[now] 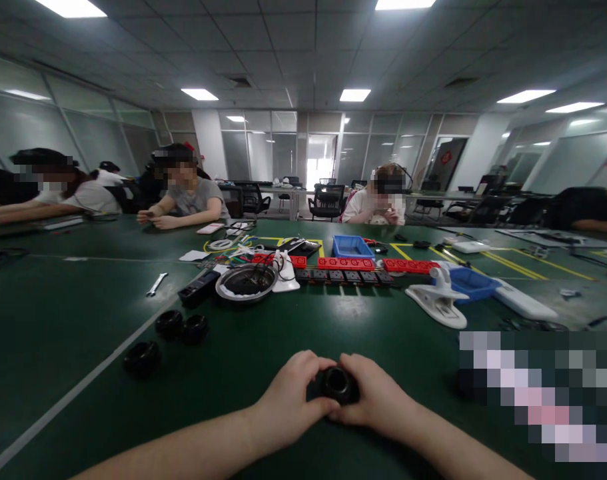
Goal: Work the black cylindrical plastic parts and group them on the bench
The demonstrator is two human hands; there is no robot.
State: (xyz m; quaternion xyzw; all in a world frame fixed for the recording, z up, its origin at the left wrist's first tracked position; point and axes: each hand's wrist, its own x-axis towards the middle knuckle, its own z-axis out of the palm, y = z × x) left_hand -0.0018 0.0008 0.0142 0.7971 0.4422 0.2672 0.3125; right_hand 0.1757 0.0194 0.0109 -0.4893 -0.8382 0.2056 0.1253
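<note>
Between my two hands is a small black tyre-like ring (339, 381), its round hole facing up towards me. My left hand (299, 392) grips its left side, fingers at the back and thumb at the front. From the right, my right hand (372, 393) closes round the same ring, its thumb near the left one. The fingers partly cover the ring's edges. Three similar black rings lie to the left on the green table (263, 340): one ring (142, 359) nearer me, then another ring (169, 323) and a third ring (194, 329) side by side.
Beyond my hands stand a metal dish (246, 283), red socket strips (338, 263), a blue tray (353, 247) and a white clip base (440, 303). A wrench (157, 285) lies at left. Several people sit around the table. The lower right is pixelated.
</note>
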